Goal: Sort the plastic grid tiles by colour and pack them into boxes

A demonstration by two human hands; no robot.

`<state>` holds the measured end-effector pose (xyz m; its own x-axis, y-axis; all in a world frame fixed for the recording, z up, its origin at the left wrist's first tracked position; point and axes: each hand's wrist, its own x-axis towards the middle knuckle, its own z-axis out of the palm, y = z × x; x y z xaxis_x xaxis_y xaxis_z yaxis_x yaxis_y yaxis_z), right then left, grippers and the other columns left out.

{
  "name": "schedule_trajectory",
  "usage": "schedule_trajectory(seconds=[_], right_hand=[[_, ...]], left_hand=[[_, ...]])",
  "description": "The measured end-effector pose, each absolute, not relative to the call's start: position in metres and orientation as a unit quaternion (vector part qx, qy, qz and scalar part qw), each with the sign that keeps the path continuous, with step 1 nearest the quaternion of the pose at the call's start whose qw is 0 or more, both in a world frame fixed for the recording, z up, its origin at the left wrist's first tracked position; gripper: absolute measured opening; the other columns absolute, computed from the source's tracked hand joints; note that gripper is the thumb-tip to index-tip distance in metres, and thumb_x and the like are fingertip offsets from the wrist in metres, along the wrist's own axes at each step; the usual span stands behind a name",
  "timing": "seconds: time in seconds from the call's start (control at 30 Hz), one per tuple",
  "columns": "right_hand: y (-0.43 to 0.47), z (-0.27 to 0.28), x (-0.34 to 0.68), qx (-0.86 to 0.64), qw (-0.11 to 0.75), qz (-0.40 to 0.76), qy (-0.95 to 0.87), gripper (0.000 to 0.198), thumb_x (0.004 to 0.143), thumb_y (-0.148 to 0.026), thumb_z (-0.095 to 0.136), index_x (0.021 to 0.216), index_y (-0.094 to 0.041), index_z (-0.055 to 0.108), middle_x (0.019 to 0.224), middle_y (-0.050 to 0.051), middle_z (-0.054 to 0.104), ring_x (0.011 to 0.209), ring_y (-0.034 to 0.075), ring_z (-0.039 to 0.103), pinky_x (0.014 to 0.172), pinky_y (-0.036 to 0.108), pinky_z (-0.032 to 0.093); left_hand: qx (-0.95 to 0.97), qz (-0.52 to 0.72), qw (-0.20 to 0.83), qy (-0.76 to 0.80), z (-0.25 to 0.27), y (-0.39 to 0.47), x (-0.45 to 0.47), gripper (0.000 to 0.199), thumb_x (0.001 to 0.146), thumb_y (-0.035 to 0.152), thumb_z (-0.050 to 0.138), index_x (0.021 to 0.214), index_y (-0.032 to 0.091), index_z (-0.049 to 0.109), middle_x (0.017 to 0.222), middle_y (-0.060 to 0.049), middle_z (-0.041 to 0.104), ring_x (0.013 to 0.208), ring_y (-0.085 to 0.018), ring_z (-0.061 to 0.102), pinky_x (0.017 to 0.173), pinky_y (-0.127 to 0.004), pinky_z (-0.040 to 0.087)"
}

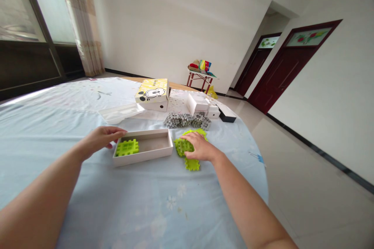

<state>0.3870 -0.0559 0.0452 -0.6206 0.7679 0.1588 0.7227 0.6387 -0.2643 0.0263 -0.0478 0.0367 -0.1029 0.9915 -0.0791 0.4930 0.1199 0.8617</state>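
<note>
A shallow white box [143, 158] lies on the table, with a lime-green notched building tile [127, 147] inside its left end. At the box's left back corner, my left hand [101, 140] holds the rim between thumb and fingers. Just right of the box is a pile of lime-green notched building tiles [192, 164]. My right hand [198, 146] reaches over this pile, its thumb and fingers curled around a green tile there. The palm and fingers partly cover the pile.
Behind the green tiles sits a heap of grey notched tiles [187, 120]. Farther back are a yellow-and-white printed carton [152, 91], a clear plastic tray [121, 113], white boxes [198, 105] and a black box [227, 115]. A blue floral cloth [140, 202] covers the round table.
</note>
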Motion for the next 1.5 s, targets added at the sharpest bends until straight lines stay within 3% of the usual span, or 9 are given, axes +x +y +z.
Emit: schedule_trajectory(seconds=[0.17, 0.27, 0.63, 0.83, 1.0, 1.2, 1.37, 1.5], right_hand=[[-0.057, 0.055, 0.383, -0.425, 0.077, 0.1, -0.896, 0.08, 0.059, -0.033, 0.069, 0.132, -0.022, 0.037, 0.127, 0.01, 0.045, 0.114, 0.029, 0.039, 0.096, 0.045, 0.027], [-0.054, 0.056, 0.379, -0.426, 0.037, 0.1, -0.898, 0.074, 0.06, -0.028, 0.068, 0.129, -0.023, 0.042, 0.121, 0.009, 0.051, 0.112, 0.029, 0.041, 0.094, 0.045, 0.027], [-0.05, 0.045, 0.377, -0.438, 0.047, 0.076, -0.895, 0.073, 0.059, -0.028, 0.069, 0.127, -0.018, 0.044, 0.116, 0.011, 0.053, 0.109, 0.028, 0.042, 0.095, 0.043, 0.027], [-0.056, 0.068, 0.383, -0.456, 0.15, 0.103, -0.871, 0.072, 0.063, -0.03, 0.066, 0.129, -0.018, 0.041, 0.119, 0.01, 0.053, 0.109, 0.025, 0.045, 0.096, 0.04, 0.032], [-0.061, 0.098, 0.354, -0.383, 0.225, 0.18, -0.878, 0.073, 0.066, -0.03, 0.064, 0.133, -0.021, 0.035, 0.126, 0.008, 0.049, 0.112, 0.021, 0.048, 0.095, 0.034, 0.036], [-0.044, 0.103, 0.285, -0.296, 0.107, 0.156, -0.936, 0.071, 0.063, -0.029, 0.065, 0.128, -0.015, 0.042, 0.125, 0.011, 0.051, 0.112, 0.022, 0.049, 0.094, 0.031, 0.038], [-0.024, 0.094, 0.256, -0.316, -0.048, 0.138, -0.938, 0.068, 0.058, -0.03, 0.067, 0.123, -0.016, 0.05, 0.116, 0.011, 0.058, 0.101, 0.026, 0.056, 0.083, 0.031, 0.045], [-0.014, 0.093, 0.247, -0.318, -0.108, 0.174, -0.926, 0.07, 0.059, -0.033, 0.067, 0.124, -0.016, 0.049, 0.121, 0.011, 0.056, 0.104, 0.025, 0.055, 0.086, 0.03, 0.044]], left_hand=[[0.537, 0.36, 0.416, 0.639, 0.022, -0.042, 0.011, 0.06, 0.056, 0.057, 0.066, 0.099, 0.015, 0.066, 0.086, -0.005, 0.068, 0.074, -0.016, 0.056, 0.054, -0.021, 0.045], [0.533, 0.363, 0.423, 0.636, 0.021, -0.043, 0.012, 0.061, 0.057, 0.057, 0.066, 0.1, 0.014, 0.065, 0.089, -0.006, 0.068, 0.071, -0.015, 0.056, 0.054, -0.021, 0.045], [0.55, 0.369, 0.394, 0.638, 0.03, -0.05, 0.023, 0.054, 0.058, 0.056, 0.064, 0.092, 0.014, 0.067, 0.074, -0.003, 0.066, 0.052, -0.009, 0.047, 0.047, -0.021, 0.04], [0.562, 0.375, 0.378, 0.633, 0.024, -0.048, 0.023, 0.051, 0.066, 0.058, 0.057, 0.088, 0.012, 0.068, 0.06, 0.0, 0.06, 0.049, -0.01, 0.046, 0.048, -0.021, 0.039], [0.552, 0.4, 0.367, 0.633, 0.022, -0.048, 0.032, 0.052, 0.067, 0.06, 0.053, 0.081, 0.013, 0.068, 0.052, 0.0, 0.056, 0.049, -0.012, 0.048, 0.047, -0.022, 0.038], [0.591, 0.411, 0.33, 0.611, 0.019, -0.052, 0.039, 0.044, 0.068, 0.058, 0.052, 0.066, 0.016, 0.065, 0.044, 0.003, 0.047, 0.043, -0.011, 0.042, 0.043, -0.021, 0.032], [0.592, 0.417, 0.336, 0.603, 0.016, -0.051, 0.041, 0.045, 0.069, 0.058, 0.05, 0.066, 0.015, 0.063, 0.042, 0.004, 0.044, 0.042, -0.01, 0.039, 0.042, -0.021, 0.029], [0.596, 0.419, 0.326, 0.602, 0.013, -0.049, 0.042, 0.044, 0.069, 0.058, 0.049, 0.06, 0.016, 0.06, 0.04, 0.004, 0.041, 0.04, -0.01, 0.037, 0.041, -0.021, 0.026]])
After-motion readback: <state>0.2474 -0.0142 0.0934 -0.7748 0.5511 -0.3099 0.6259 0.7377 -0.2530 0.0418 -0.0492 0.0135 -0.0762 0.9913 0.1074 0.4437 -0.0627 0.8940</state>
